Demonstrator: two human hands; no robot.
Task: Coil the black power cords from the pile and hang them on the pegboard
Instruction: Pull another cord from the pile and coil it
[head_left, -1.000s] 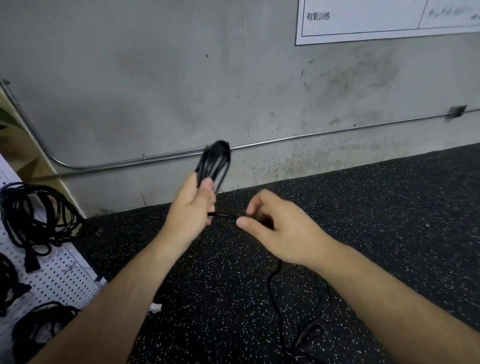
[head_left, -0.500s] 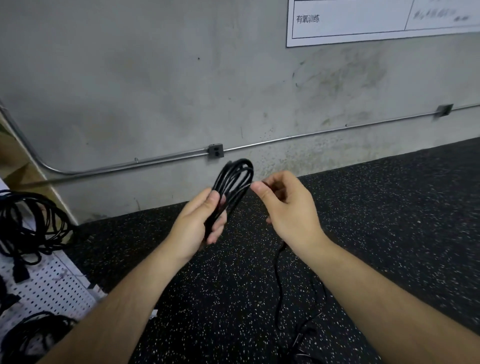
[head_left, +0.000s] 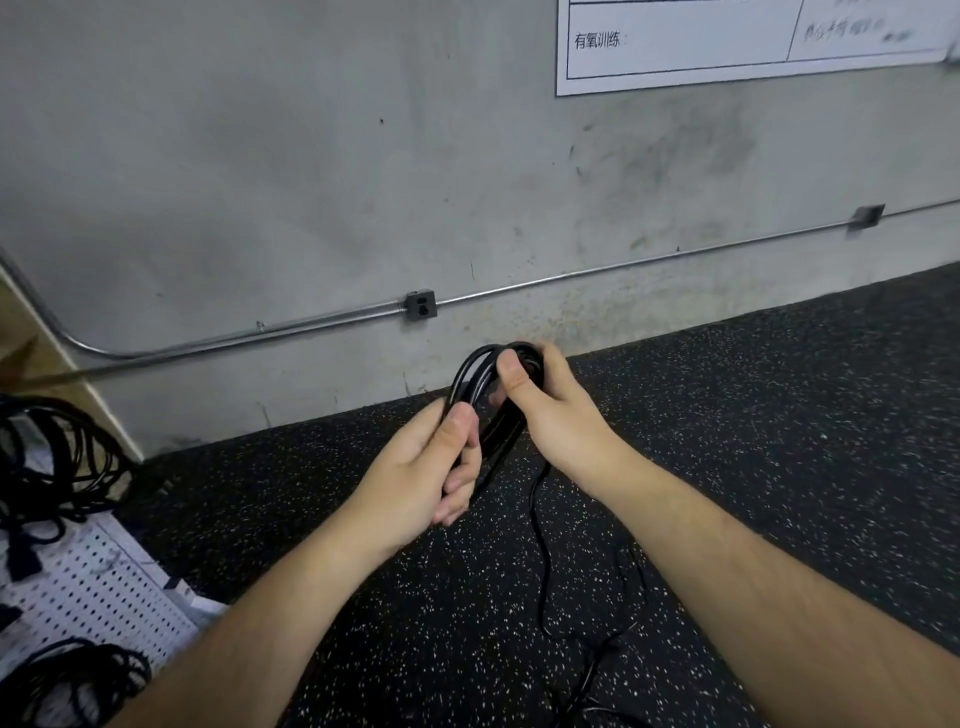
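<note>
A black power cord (head_left: 475, 384) is looped into a narrow coil in front of me. My left hand (head_left: 421, 467) grips the lower part of the coil, thumb on top. My right hand (head_left: 550, 415) pinches the top loops, thumb pressed over them. A loose tail of the cord (head_left: 543, 561) hangs from the coil down to the floor. The white pegboard (head_left: 98, 587) lies at the lower left, with coiled black cords (head_left: 47, 457) hung on it and another coil (head_left: 72, 680) near the bottom edge.
A grey concrete wall stands ahead, with a metal conduit (head_left: 234, 338) and a small socket box (head_left: 421, 305) low on it. A white printed sheet (head_left: 727, 41) is stuck at the upper right. The floor is black speckled rubber (head_left: 779, 441). A wooden board (head_left: 31, 358) leans at left.
My right hand came in from beside the coil and closed on its top loops. Both hands and the coil shifted to the right and lower in view.
</note>
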